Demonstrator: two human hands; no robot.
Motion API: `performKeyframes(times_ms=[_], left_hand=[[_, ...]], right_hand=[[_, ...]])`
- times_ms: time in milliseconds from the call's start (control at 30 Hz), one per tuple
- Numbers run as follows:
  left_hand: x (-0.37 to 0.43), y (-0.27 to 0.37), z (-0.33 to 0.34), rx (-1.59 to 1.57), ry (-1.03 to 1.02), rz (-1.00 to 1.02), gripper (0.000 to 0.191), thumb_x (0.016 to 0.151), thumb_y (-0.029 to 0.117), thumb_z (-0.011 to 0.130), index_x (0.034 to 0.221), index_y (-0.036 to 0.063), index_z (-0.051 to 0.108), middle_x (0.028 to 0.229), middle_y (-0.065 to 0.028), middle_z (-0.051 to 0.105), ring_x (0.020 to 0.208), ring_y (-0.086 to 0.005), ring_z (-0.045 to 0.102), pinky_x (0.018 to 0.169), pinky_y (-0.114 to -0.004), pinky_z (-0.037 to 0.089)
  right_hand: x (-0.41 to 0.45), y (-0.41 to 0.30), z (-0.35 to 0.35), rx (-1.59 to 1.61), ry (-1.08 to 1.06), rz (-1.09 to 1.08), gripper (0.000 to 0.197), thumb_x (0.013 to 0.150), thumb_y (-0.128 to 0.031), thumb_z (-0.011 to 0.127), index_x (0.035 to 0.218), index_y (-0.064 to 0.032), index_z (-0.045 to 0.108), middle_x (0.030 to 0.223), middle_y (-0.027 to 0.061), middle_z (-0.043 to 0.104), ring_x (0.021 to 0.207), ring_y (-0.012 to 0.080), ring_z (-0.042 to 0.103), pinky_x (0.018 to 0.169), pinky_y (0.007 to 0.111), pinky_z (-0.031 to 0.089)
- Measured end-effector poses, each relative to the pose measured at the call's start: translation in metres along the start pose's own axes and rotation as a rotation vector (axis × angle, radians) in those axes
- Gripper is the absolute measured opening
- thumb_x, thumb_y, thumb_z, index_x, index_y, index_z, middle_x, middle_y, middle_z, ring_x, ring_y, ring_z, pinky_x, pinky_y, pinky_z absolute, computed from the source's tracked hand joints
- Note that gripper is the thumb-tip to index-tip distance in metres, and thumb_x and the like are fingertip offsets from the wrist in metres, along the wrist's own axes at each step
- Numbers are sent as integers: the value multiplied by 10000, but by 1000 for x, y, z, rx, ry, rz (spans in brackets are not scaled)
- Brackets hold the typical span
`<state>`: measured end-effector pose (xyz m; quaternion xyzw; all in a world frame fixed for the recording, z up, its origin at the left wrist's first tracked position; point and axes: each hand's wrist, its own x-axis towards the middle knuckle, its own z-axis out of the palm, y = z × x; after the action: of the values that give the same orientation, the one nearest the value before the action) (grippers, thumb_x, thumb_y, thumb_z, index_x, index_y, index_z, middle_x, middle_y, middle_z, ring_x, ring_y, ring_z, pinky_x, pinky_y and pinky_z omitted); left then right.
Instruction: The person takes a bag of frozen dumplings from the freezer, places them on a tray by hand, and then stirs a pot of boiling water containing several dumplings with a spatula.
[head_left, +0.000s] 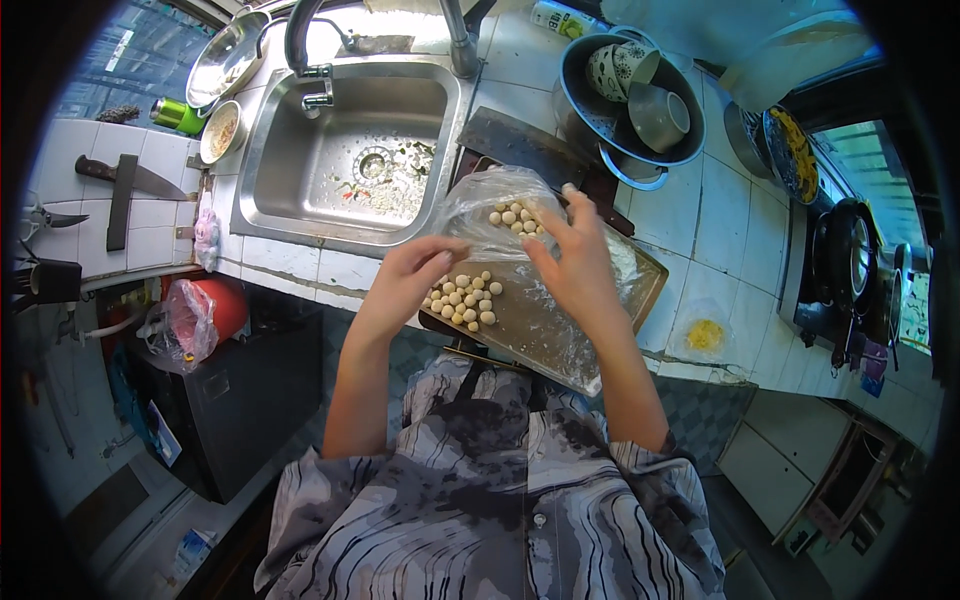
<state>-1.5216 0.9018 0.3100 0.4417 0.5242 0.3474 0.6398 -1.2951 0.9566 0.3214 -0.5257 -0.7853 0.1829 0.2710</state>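
Observation:
A clear plastic bag (487, 199) with several small pale dough balls (516, 217) in it lies over the far part of a floured baking tray (532, 322). More pale dough balls (465, 298) sit loose at the tray's left side. At the bag's near left edge is my left hand (416, 277), thumb and fingertips pinched together on the plastic. My right hand (574, 251) is at the bag's right side, thumb and fingers spread around its edge; whether it grips the plastic cannot be told.
A steel sink (345, 150) with food scraps is at the left of the tray. Behind it stand a dark cleaver blade (517, 139) and a large pot (630, 112) holding bowls. A bag with yellow food (705, 334) lies right; a knife (150, 180) lies far left.

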Motion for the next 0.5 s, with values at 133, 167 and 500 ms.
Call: performKeyframes(times_ms=[133,167,500], left_hand=[[-36,-63,2,536,371,-122,323,830,29,600,1149,-14,574,1050,-139,639,903,-203,635,768,-299,520],[-39,-72,9,742,381,-95,389,779,38,634,1158,-7,556,1030,-176,612,916,-267,617,791,-343,506],[-5,-75,33,1366,235,174,422,617,144,749,968,-7,569,938,-141,514,893,-298,506,715,-358,447]], right_hand=[[-46,-20,-11,304,25,299,187,802,-124,644,959,-24,627,1064,168,528,855,286,596,746,366,488],[-58,-21,-3,377,-162,424,238,802,-137,642,1004,-14,608,1060,179,527,869,295,593,750,376,487],[-83,-20,93,175,-353,534,495,799,-189,636,1213,12,454,1109,212,473,1025,413,516,831,471,459]])
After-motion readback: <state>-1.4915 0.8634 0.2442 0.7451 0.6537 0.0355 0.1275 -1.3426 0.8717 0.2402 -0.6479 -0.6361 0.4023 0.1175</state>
